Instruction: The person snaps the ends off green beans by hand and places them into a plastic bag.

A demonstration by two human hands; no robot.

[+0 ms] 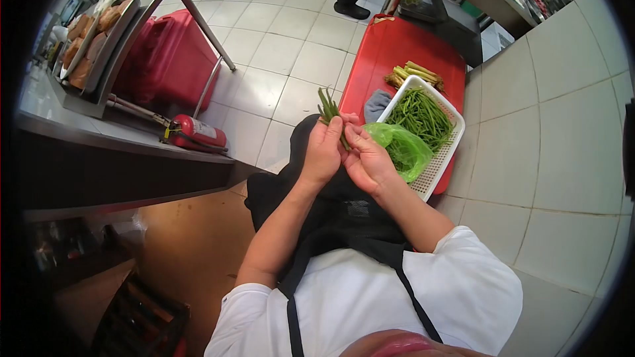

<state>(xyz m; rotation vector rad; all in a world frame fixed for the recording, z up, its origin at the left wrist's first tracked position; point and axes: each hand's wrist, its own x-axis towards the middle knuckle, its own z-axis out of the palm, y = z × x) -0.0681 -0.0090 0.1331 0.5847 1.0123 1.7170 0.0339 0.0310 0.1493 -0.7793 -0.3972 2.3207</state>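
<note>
A small bunch of green beans is gripped in my left hand, its tips sticking up past my thumb. My right hand is closed at the lower ends of the same beans, fingers pinched together. Both hands are held close together above my black apron. Just right of them stands a white perforated basket heaped with green beans. A light-green plastic bag with green beans inside lies in the basket's near end.
The basket rests on a red surface, beside a grey cloth and a bundle of pale stalks. A tiled wall runs along the right. To the left are a fire extinguisher, a red bin and a metal table. People's legs show behind.
</note>
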